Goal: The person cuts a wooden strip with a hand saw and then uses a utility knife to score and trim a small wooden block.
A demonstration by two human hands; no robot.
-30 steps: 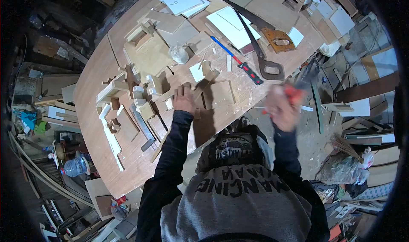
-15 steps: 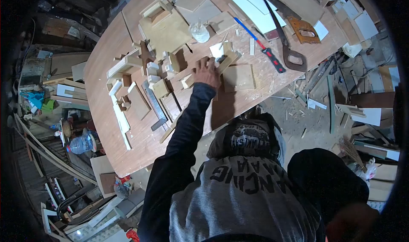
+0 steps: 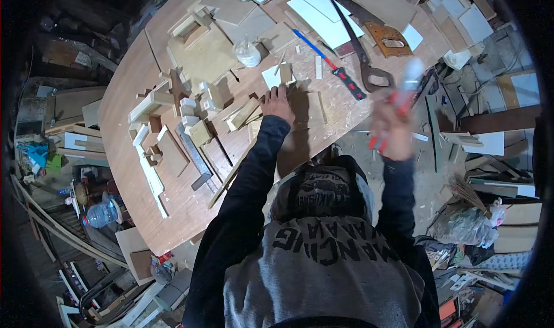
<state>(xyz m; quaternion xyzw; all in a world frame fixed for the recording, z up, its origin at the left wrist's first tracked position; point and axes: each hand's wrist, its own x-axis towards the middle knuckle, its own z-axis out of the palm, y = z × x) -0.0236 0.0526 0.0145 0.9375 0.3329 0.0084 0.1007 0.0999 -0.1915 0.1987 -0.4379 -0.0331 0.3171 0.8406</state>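
Note:
My left hand (image 3: 277, 105) rests over the tabletop with its fingers bent down onto a piece of wood, most of which the hand hides. Just beyond the fingertips stands a small wooden block (image 3: 285, 73) by a white scrap. Several wooden strips (image 3: 242, 115) lie left of this hand, and a thin square board (image 3: 309, 107) lies to its right. Off the table's right edge, my right hand (image 3: 392, 129) is closed around a long red object with a whitish end (image 3: 411, 77). Motion blur hides what kind it is.
A handsaw (image 3: 378, 77), a wooden saw handle (image 3: 389, 39) and a red-blue tool with a black-red grip (image 3: 349, 84) lie right on the table (image 3: 133, 212). A clear cup (image 3: 247, 53) stands near the middle. A metal square (image 3: 196, 160) and wooden assemblies (image 3: 153, 103) lie left.
My right hand has risen from low at the right, now holding the red object. The whole view has shifted, so the table sits further left. My left hand stays by the wooden pieces.

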